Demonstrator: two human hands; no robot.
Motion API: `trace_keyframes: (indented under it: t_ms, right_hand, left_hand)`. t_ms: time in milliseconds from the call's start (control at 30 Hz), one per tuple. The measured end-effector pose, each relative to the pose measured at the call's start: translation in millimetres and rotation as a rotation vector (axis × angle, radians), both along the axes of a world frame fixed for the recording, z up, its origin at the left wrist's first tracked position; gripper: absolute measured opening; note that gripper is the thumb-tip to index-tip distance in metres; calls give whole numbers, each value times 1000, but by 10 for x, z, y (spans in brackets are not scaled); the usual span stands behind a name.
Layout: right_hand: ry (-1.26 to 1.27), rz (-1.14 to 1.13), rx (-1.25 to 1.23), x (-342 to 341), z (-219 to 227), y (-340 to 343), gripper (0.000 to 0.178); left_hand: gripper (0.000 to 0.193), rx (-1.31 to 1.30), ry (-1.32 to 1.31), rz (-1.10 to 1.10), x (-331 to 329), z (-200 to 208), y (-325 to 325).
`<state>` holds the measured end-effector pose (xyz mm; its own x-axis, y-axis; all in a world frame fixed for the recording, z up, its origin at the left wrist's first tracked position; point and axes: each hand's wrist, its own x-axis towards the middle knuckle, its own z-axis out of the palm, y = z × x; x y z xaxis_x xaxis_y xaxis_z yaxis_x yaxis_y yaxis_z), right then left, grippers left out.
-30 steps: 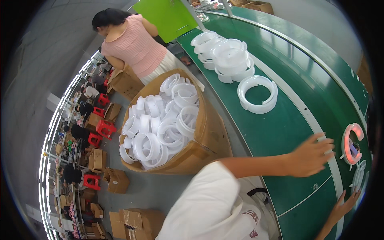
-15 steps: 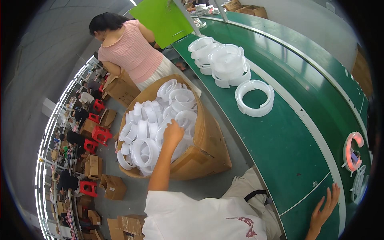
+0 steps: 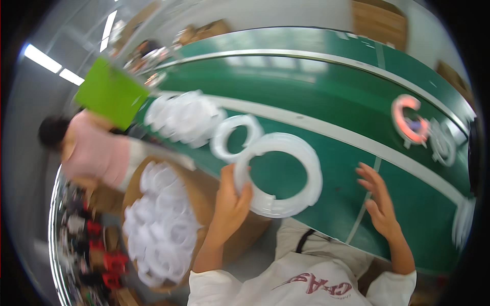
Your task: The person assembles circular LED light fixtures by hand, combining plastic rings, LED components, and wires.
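Note:
My left hand (image 3: 232,201) grips the left side of a white plastic ring (image 3: 301,158) with a wide round opening, its fingers and thumb closed on the rim. The ring is held over the near edge of the green bench (image 3: 332,204). To the right of it, my right hand (image 3: 377,196) hovers above the bench with its fingers apart and nothing in it. Another white ring (image 3: 220,137) lies on the bench just beyond the held one. Farther left is a blurred pile of white rings (image 3: 184,117).
A large cardboard box (image 3: 196,188) full of white rings stands on my left. Beyond it is a person in a pink top (image 3: 99,148), near a green panel (image 3: 111,92). A conveyor belt (image 3: 306,81) runs behind the bench, carrying a pink-lit ring (image 3: 400,115).
My left hand has come out of the box with a white ring and moved right, over the bench. My right hand has lifted from the bench's right side. The view has swung right.

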<state>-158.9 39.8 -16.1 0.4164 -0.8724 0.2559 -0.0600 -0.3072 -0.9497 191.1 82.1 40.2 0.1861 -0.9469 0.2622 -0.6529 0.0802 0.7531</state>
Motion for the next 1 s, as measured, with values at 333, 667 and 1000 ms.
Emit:
trace_keyframes:
  t_ms: [333, 667, 1000]
  right_hand:
    - [-390, -335, 352, -489, -343, -106, 47]
    - [-451, -468, 233, -363, -544, -233, 52]
    - [-401, -551, 27, -370, -543, -249, 51]
  left_hand:
    - [52, 327, 465, -686, -1580, -672, -1501]
    - [61, 479, 880, -785, -1458, -994, -1564]
    - [82, 340, 917, -792, -1430, -919, -1548]
